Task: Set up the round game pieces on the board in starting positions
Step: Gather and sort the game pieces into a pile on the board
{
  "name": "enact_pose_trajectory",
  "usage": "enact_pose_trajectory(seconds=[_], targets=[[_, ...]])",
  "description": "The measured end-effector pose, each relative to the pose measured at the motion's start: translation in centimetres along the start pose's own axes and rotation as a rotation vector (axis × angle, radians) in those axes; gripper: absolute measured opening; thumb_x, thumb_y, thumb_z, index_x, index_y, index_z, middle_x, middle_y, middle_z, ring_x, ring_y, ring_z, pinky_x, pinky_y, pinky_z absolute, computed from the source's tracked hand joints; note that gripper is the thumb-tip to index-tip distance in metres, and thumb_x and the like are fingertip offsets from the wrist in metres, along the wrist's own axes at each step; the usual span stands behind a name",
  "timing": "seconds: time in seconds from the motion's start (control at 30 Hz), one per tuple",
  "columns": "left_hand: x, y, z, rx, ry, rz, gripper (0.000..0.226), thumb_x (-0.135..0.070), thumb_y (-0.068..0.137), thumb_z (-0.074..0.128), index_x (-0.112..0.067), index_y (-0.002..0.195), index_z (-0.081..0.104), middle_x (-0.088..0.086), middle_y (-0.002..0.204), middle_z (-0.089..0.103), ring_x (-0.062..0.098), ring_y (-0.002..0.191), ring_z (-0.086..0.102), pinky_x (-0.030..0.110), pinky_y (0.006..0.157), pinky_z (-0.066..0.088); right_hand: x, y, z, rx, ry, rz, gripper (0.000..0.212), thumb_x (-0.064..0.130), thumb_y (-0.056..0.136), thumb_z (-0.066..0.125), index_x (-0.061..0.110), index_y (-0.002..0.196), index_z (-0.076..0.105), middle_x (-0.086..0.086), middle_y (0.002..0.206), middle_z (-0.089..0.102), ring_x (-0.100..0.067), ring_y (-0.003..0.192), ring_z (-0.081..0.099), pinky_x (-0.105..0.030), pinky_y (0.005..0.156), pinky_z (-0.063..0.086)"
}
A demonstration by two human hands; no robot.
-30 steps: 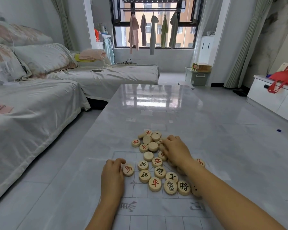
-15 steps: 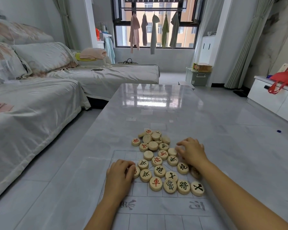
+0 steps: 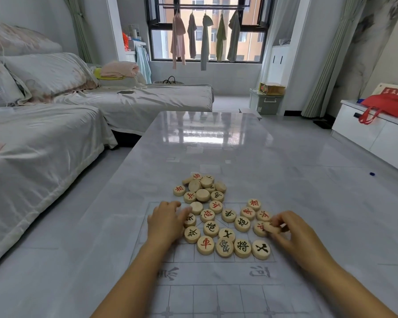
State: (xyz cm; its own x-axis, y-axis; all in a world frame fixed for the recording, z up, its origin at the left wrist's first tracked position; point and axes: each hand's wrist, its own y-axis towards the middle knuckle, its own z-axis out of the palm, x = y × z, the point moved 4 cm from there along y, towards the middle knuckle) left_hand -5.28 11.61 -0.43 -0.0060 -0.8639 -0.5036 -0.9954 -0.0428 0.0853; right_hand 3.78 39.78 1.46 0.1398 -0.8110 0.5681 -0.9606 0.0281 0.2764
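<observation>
"Hands, entry one: how do they lie?"

"Left hand [image 3: 166, 223]: palm down at the left edge of the round game pieces [image 3: 216, 216], fingers loosely bent, tips resting on the nearest discs, nothing gripped. Right hand [image 3: 294, 235]: at the right edge, thumb and fingertips pinching one pale piece [image 3: 271, 227]. Whether that piece clears the board I cannot tell. Both forearms reach in from the near side."

"Entry two, the pieces?"

"Wooden discs with red or black characters, some blank side up — a loose heap on the far half of the board [image 3: 216, 292]. The farthest ones are piled on one another and spill past the grid onto the tabletop [image 3: 216, 138]."

"Obstructions, surroundings?"

"The left hand covers part of two discs beneath it. A covered sofa [image 3: 44, 134] stands to the left and a window [image 3: 205, 35] hung with clothes at the back. To the right is a white cabinet [image 3: 372, 131] bearing a red bag [image 3: 386, 106]."
</observation>
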Motion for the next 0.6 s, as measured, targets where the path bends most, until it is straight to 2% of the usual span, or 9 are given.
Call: enact_pose_trajectory(seconds=[0.1,0.23,0.33,0.43,0.5,0.53,0.57,0.6], targets=[[-3.0,1.8,0.6,0.047,0.085,0.025,0.039,-0.050,0.088,0.047,-0.018,0.107,0.059,0.006,0.116,0.059,0.027,0.108,0.052,0.041,0.090,0.038,-0.2,-1.7,-0.2,0.028,-0.073,-0.139,0.016,0.012,0.080,0.067,0.021,0.084,0.054,0.012,0.093,0.054,-0.009,0.089,0.050,-0.024,0.074,0.045],[-4.3,2.7,1.3,0.066,0.153,0.021,0.034,-0.043,0.082,0.059,-0.017,0.104,0.055,0.007,0.112,0.061,0.027,0.106,0.054,0.041,0.089,0.042,-0.6,-3.1,0.5,0.011,-0.057,-0.165,0.012,0.012,0.081,0.067,0.019,0.086,0.061,0.020,0.103,0.053,0.000,0.098,0.049,-0.010,0.078,0.041],[-4.1,3.2,1.3,0.095,0.093,0.019,0.024,-0.037,0.084,0.061,-0.021,0.102,0.058,0.004,0.110,0.063,0.025,0.105,0.055,0.040,0.089,0.044,-0.6,-3.5,0.8,-0.018,-0.004,-0.155,0.021,0.005,0.078,0.068,0.023,0.085,0.059,0.017,0.101,0.056,-0.002,0.097,0.051,-0.011,0.079,0.041],[-3.6,3.5,1.6,0.192,-0.057,0.009,0.023,-0.025,0.085,0.061,-0.022,0.108,0.060,0.005,0.112,0.063,0.025,0.105,0.056,0.039,0.089,0.047,-0.5,-3.4,0.7,-0.011,0.039,-0.127,0.026,0.008,0.080,0.066,0.029,0.087,0.055,0.017,0.100,0.055,-0.001,0.096,0.051,-0.011,0.079,0.040],[-3.3,3.4,1.6,0.215,-0.156,0.011,0.019,-0.018,0.083,0.063,-0.019,0.102,0.060,0.003,0.101,0.062,0.024,0.096,0.059,0.031,0.074,0.050,-0.6,-3.4,0.7,0.005,0.071,-0.094,0.023,0.011,0.082,0.065,0.029,0.092,0.055,0.016,0.100,0.055,0.000,0.094,0.050,-0.009,0.077,0.039],[-3.1,3.3,1.2,0.183,-0.179,0.027,0.014,-0.017,0.083,0.064,-0.018,0.096,0.059,0.001,0.092,0.060,0.022,0.089,0.058,0.027,0.064,0.047,-0.7,-3.4,0.7,0.014,0.087,-0.078,0.023,0.011,0.082,0.065,0.029,0.094,0.056,0.016,0.100,0.055,0.001,0.094,0.050,-0.008,0.076,0.039],[-2.8,3.1,0.5,0.121,-0.180,0.058,0.011,-0.018,0.083,0.063,-0.016,0.093,0.058,0.001,0.089,0.057,0.021,0.084,0.056,0.026,0.060,0.042,-0.9,-3.3,0.8,0.020,0.115,-0.057,0.022,0.011,0.083,0.064,0.029,0.094,0.057,0.016,0.100,0.056,0.001,0.095,0.051,-0.007,0.075,0.039],[-2.3,2.8,-0.2,0.044,-0.162,0.094,0.011,-0.020,0.084,0.062,-0.015,0.094,0.060,0.001,0.091,0.055,0.020,0.082,0.055,0.026,0.062,0.041,-1.1,-3.3,0.7,0.020,0.156,-0.020,0.022,0.010,0.083,0.063,0.030,0.092,0.058,0.015,0.100,0.058,0.001,0.095,0.053,-0.007,0.075,0.040]])
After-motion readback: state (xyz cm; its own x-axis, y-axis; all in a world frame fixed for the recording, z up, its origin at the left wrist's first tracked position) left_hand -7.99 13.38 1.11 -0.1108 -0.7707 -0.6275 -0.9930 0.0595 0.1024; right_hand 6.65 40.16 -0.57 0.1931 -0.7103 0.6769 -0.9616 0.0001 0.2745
